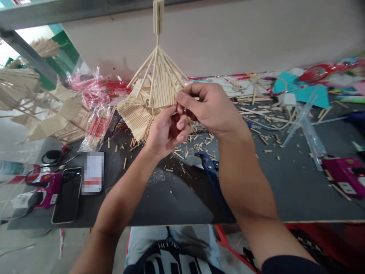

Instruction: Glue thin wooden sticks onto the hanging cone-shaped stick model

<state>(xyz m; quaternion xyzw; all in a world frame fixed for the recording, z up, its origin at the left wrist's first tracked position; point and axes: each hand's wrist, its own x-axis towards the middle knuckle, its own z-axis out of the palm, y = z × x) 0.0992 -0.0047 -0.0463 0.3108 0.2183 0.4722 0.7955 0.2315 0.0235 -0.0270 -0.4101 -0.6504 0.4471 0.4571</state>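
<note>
A model tower built of thin wooden sticks point(164, 89) stands in front of me, with a peaked, partly slatted roof and a bundled spire on top. Its lower panel of glued sticks point(137, 120) flares out to the left. My right hand point(209, 108) pinches at the lower right corner of the roof; whether a loose stick is between the fingertips is hidden. Just below, my left hand point(169, 131) has its fingers curled and its thumb against the roof's lower edge. A blue-handled cutter point(209, 167) lies under my right forearm.
Stick offcuts point(199, 142) litter the dark table point(176, 198). Two phones point(67, 196) and a magenta power strip point(48, 188) lie left, another magenta strip point(343, 177) right. Bagged sticks point(97, 127) and other stick models point(65, 114) stand left; glue sticks point(310, 137) lie right.
</note>
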